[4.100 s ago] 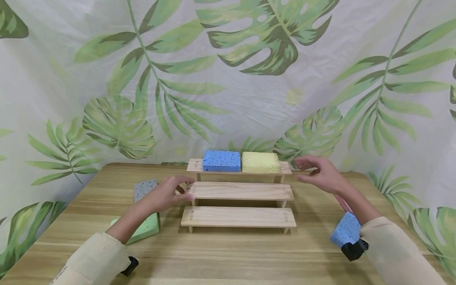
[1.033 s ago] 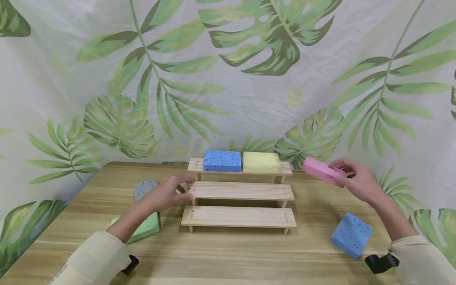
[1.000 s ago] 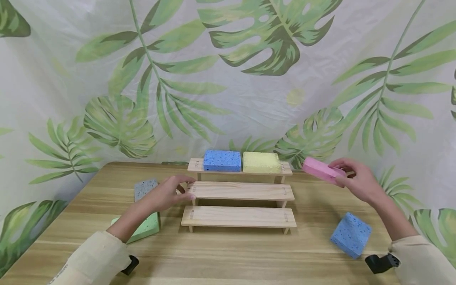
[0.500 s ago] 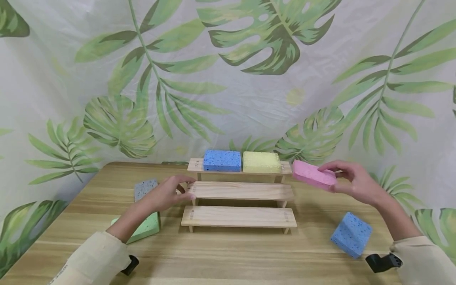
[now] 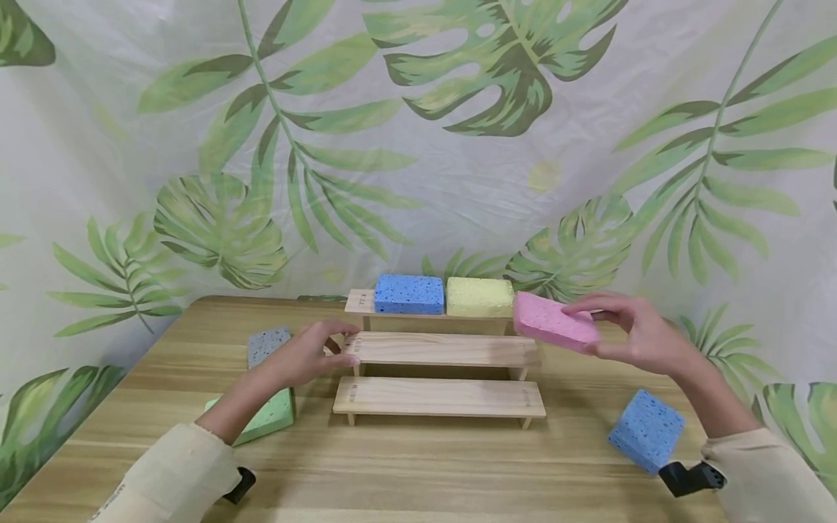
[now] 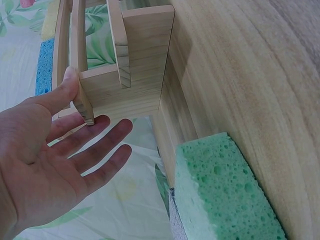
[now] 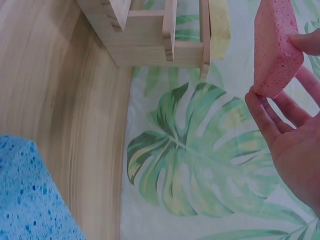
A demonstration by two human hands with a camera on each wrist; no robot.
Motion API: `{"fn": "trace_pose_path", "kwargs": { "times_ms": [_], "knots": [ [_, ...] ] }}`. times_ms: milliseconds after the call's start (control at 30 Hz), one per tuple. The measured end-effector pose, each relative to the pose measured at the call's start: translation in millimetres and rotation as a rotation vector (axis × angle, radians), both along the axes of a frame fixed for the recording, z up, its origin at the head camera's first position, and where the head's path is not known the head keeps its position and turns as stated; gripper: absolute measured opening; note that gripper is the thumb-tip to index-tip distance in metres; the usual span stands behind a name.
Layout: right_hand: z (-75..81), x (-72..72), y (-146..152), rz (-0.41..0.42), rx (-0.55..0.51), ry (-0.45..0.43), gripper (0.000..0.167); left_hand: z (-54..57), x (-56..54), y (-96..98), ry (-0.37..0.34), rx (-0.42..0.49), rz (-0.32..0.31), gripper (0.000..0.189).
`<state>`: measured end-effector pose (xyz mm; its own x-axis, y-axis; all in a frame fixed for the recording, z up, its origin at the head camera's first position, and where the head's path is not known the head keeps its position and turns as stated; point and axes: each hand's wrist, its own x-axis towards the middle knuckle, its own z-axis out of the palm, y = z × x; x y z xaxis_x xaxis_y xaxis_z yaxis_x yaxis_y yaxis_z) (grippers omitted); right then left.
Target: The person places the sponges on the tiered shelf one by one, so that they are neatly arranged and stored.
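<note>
A three-tier wooden stepped stand (image 5: pixel 439 349) stands at the middle of the table. My left hand (image 5: pixel 306 356) pinches the left end of its middle step; in the left wrist view the thumb lies on top, fingers below and partly spread. With thumb and fingers my right hand (image 5: pixel 637 334) holds a pink sponge (image 5: pixel 553 320), tilted in the air by the right end of the top step. That step bears a blue sponge (image 5: pixel 408 293) and, to its right, a yellow sponge (image 5: pixel 479 296). The pink sponge overlaps the step's right end in the head view.
Another blue sponge (image 5: pixel 646 430) lies on the table at the right. Left of the stand are a grey sponge (image 5: pixel 267 344) and a green sponge (image 5: pixel 271 415), partly behind the left forearm. A leaf-patterned cloth (image 5: pixel 458 203) hangs behind the table (image 5: pixel 418 465).
My right hand, seen without the pink sponge in the oldest frame, now holds it and has carried it leftward toward the top step. My left hand has stayed on the stand.
</note>
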<state>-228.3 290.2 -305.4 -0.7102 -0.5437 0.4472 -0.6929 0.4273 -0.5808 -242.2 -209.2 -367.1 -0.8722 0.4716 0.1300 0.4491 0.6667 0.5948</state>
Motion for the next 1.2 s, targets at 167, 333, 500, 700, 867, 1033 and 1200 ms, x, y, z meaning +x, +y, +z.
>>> {"fn": "trace_pose_path", "kwargs": {
  "times_ms": [167, 333, 500, 700, 867, 1033, 1200],
  "knots": [
    [-5.7, -1.0, -6.1, 0.025, 0.002, -0.026, 0.048, -0.9, 0.4, -0.1, -0.009, 0.003, -0.004, 0.05],
    [-13.3, -1.8, -15.5, 0.048, 0.014, 0.005, 0.047, -1.4, 0.4, -0.3, -0.012, 0.004, -0.002, 0.051],
    [-18.1, -3.5, -25.6, 0.069, 0.056, 0.043, 0.046, -0.9, 0.6, -0.8, -0.005, 0.009, -0.01, 0.051],
    [-23.1, -5.3, -37.7, 0.067, 0.087, 0.06, 0.044, 0.9, 0.3, -0.9, 0.003, 0.005, -0.015, 0.051],
    [-26.2, -6.2, -48.4, 0.05, 0.092, 0.051, 0.043, 1.5, 0.3, -1.1, 0.0, 0.001, -0.012, 0.051],
    [-31.7, -3.0, -57.8, 0.055, 0.079, 0.023, 0.042, -0.6, 0.8, -0.2, -0.018, 0.003, -0.011, 0.051],
    [-34.2, -4.6, -68.1, 0.073, 0.06, 0.032, 0.042, 0.4, 0.5, -0.3, -0.012, 0.005, -0.005, 0.051]
  ]
}}
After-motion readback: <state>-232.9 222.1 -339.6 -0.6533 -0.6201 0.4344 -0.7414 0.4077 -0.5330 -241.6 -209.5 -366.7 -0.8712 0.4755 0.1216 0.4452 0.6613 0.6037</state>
